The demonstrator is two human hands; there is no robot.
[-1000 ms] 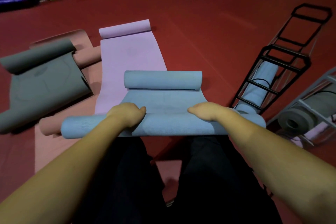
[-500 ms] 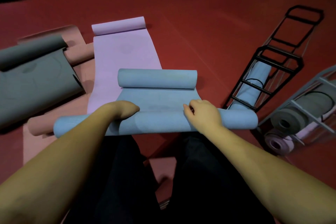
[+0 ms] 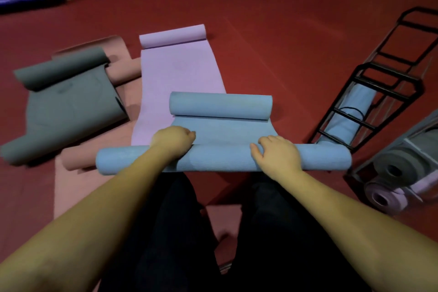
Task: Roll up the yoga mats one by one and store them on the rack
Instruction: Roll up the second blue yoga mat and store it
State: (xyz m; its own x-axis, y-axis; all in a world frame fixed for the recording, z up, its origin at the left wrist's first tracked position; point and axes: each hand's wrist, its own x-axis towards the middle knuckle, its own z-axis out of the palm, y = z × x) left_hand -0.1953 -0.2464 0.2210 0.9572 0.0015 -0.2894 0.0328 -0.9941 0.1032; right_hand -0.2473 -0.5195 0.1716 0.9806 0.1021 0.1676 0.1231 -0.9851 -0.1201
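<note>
On the red floor (image 3: pixel 272 38), both hands work a blue yoga mat (image 3: pixel 220 160).

Head view: the left hand (image 3: pixel 174 141) curls its fingers over the near roll, gripping it; the right hand (image 3: pixel 276 157) rests on it with fingers spread and bent. Just beyond the fingertips lies flat blue mat, then its far rolled end. Right of the right hand's fingers stands a black rack (image 3: pixel 369 102) holding a blue roll.

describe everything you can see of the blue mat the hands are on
The blue mat looks like ribbed foam, curled into a roll at each end with a short flat stretch between. The near roll is longer than the far one. It lies across the lilac mat. The left hand and right hand press on the near roll.
</note>
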